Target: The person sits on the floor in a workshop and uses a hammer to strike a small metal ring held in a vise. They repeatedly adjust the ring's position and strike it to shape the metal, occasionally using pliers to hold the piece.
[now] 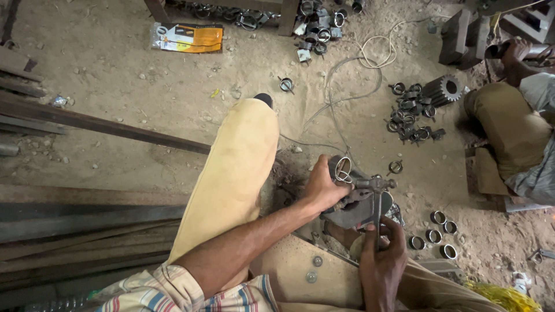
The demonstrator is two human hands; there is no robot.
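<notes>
My left hand (322, 188) grips a short metal pipe ring (341, 169) and steadies it against a grey metal jig (359, 209) on the dusty ground. My right hand (383, 257) is closed around the thin upright metal handle (377, 214) of that jig, just below a small crossbar (376, 184). My bent leg in tan trousers (231, 179) stretches away to the left of the work. Several finished metal rings (435, 234) lie on the ground right of my right hand.
Another person (514, 124) crouches at the right edge. A pile of clamp rings and a dark gear (442, 89) lie near that person. More rings (315, 29) sit at the top, an orange packet (188, 37) upper left, steel bars (92, 122) left, white cable (370, 55).
</notes>
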